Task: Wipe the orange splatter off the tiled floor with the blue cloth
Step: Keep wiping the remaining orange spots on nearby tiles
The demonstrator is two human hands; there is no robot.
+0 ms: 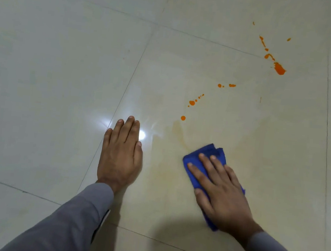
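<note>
Right hand (222, 196) lay flat, fingers straight and spread, pressing the blue cloth (204, 160) onto the tiled floor (63, 72); left hand (121, 153) was flat on the tile beside it, fingers straight and together, holding nothing. Orange splatter (279, 68) ran in scattered drops from just beyond the cloth toward the far right, with a faint yellowish smear (177, 129) between cloth and nearest drop.

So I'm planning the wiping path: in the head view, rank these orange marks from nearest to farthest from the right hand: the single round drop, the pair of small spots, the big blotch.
1. Single round orange drop, just beyond the blue cloth under the right hand.
2. Pair of small orange spots, mid-floor.
3. Big orange blotch, far right.
</note>
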